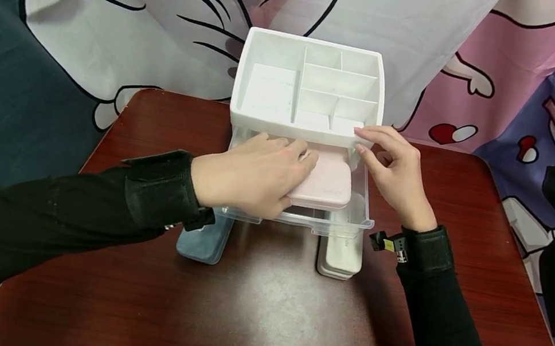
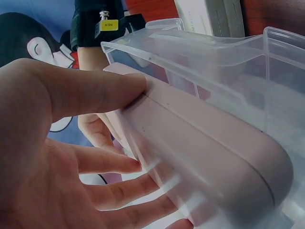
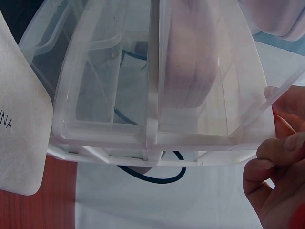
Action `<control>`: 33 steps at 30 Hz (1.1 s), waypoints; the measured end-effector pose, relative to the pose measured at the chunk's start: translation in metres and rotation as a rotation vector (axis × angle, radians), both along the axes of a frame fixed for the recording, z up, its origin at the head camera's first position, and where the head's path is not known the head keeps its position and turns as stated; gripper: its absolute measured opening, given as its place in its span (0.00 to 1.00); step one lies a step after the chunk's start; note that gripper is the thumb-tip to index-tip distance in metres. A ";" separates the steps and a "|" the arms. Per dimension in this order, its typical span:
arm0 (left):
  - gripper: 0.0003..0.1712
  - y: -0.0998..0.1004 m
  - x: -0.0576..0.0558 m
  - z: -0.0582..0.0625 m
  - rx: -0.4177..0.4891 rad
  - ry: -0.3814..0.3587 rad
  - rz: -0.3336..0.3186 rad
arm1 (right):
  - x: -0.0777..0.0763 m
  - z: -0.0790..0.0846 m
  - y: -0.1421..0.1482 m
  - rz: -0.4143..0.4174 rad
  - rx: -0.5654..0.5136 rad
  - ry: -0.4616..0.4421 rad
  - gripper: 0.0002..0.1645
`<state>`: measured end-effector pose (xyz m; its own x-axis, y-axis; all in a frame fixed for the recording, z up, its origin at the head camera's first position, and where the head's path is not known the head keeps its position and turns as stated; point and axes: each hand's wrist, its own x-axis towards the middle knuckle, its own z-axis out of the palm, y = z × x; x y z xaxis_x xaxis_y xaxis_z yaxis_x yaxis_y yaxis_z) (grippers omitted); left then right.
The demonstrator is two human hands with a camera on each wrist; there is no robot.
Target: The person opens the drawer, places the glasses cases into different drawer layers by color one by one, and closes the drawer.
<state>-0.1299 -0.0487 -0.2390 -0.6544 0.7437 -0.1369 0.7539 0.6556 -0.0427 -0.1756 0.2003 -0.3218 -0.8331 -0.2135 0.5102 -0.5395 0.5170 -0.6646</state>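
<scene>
A white desktop organizer [image 1: 303, 132] with a divided top tray stands at the back of the table. Its clear drawer [image 1: 295, 219] is pulled out toward me. Inside the drawer lies a pink case [image 1: 328, 182] with rounded corners. My left hand [image 1: 261, 177] grips the case, the thumb [image 2: 109, 90] at the seam along its side and the fingers over its other face. At the organizer's front right corner, my right hand [image 1: 397, 173] pinches the tray edge between thumb and index finger. The pink case also shows through the clear plastic in the right wrist view.
A blue case [image 1: 204, 242] and an off-white case [image 1: 342, 256] lie on the table [image 1: 259, 321], partly under the pulled-out drawer. Behind the organizer hangs a cartoon-printed cloth [image 1: 429, 36]. Another clear drawer [image 3: 102, 81] sits lower in the organizer.
</scene>
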 end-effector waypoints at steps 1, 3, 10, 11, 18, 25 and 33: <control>0.38 0.000 0.000 0.000 -0.001 -0.001 0.000 | 0.001 0.002 -0.001 0.001 -0.001 0.001 0.17; 0.37 0.001 -0.001 0.000 -0.005 -0.007 0.000 | 0.005 0.006 -0.004 0.002 -0.002 0.001 0.17; 0.37 0.003 -0.002 0.001 -0.031 -0.024 0.002 | 0.010 0.012 -0.009 0.002 0.003 0.003 0.17; 0.37 0.004 -0.003 0.001 -0.029 -0.022 -0.002 | 0.010 0.013 -0.009 0.003 0.002 0.004 0.17; 0.32 0.006 -0.004 -0.003 -0.040 -0.028 -0.026 | 0.010 0.013 -0.009 0.007 -0.008 0.009 0.17; 0.36 0.009 -0.005 -0.005 -0.068 -0.042 -0.024 | 0.012 0.016 -0.010 0.011 -0.012 0.015 0.17; 0.36 0.012 -0.007 -0.009 -0.097 -0.026 -0.045 | 0.014 0.017 -0.011 0.008 -0.007 0.010 0.17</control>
